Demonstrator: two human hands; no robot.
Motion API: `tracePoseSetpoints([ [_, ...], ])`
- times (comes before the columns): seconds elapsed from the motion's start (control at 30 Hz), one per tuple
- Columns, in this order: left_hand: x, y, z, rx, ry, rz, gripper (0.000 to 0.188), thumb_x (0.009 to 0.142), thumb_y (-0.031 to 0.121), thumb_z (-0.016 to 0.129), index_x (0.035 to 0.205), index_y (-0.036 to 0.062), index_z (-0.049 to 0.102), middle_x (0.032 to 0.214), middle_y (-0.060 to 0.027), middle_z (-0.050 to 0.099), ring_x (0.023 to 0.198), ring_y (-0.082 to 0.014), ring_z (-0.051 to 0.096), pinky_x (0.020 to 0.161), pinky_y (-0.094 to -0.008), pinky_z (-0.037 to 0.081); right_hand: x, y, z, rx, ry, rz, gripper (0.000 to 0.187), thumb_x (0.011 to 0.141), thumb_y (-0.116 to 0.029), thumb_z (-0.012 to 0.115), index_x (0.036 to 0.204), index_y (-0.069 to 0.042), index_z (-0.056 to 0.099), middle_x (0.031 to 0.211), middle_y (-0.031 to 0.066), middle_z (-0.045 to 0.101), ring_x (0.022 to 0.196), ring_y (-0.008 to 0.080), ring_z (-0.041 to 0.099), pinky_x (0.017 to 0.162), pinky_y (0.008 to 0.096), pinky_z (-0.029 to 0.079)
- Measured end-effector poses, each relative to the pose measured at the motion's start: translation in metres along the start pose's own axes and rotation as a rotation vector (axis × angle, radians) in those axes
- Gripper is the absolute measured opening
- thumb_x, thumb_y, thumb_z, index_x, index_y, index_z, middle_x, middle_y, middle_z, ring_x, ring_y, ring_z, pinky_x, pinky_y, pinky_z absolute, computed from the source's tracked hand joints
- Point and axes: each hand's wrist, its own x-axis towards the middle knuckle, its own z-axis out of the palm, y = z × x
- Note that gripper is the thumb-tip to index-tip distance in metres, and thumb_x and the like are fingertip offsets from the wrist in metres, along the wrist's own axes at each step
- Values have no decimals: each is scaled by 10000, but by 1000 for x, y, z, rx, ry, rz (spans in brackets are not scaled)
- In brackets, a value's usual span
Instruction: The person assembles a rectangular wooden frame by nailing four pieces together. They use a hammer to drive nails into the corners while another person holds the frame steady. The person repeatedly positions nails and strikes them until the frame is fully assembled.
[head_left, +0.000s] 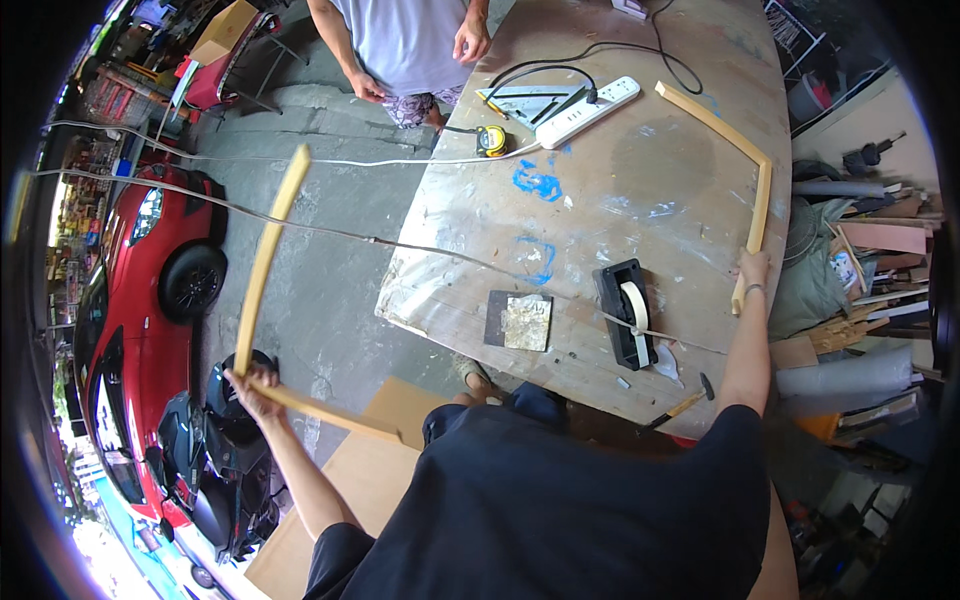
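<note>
My left hand [258, 398] is raised over the floor left of the table, closed around the corner of an L-shaped wooden frame piece [262, 270]. One leg of it points away from me; the other runs back toward my body. At the table's right side, my right hand [755, 268] grips a second angled wooden frame piece [762, 205] along one leg. Its other leg slants to the far left over the tabletop. Between my hands a black tape dispenser [610, 300] and a small speckled square plate [527, 322] lie on the worn table [450, 240].
A hammer [685, 405] lies at the near edge. Farther off are a power strip [590, 112], a set square [520, 103] and a yellow tape measure [491, 141]. A person [405, 45] stands beyond the table. Cables [370, 239] cross the left side, near a red car [140, 290] and motorcycle [205, 460].
</note>
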Motion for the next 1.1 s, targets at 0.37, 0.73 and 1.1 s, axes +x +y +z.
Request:
tracePoseSetpoints([
  [0.37, 74, -126, 109, 189, -252, -380, 531, 1005, 659, 571, 888, 141, 552, 697, -2, 497, 515, -140, 491, 472, -288, 393, -196, -12, -119, 483, 96, -121, 240, 1016, -255, 654, 1062, -36, 568, 736, -1, 508, 520, 126, 519, 457, 301, 431],
  [0.73, 124, -195, 169, 24, -457, -622, 534, 1015, 649, 561, 871, 135, 534, 665, 0, 500, 551, -155, 498, 532, -315, 433, -623, 20, -75, 787, 244, 96, 180, 1071, -268, 613, 1113, -98, 571, 685, -34, 503, 452, 68, 472, 395, 243, 395],
  [1.1, 110, -183, 116, -287, -345, -656, 454, 1035, 576, 583, 1022, 122, 562, 765, -8, 512, 663, -166, 478, 642, -327, 425, -628, -5, -111, 615, 270, 70, 221, 1057, -282, 645, 1073, -75, 569, 653, -20, 473, 439, 81, 483, 383, 264, 397],
])
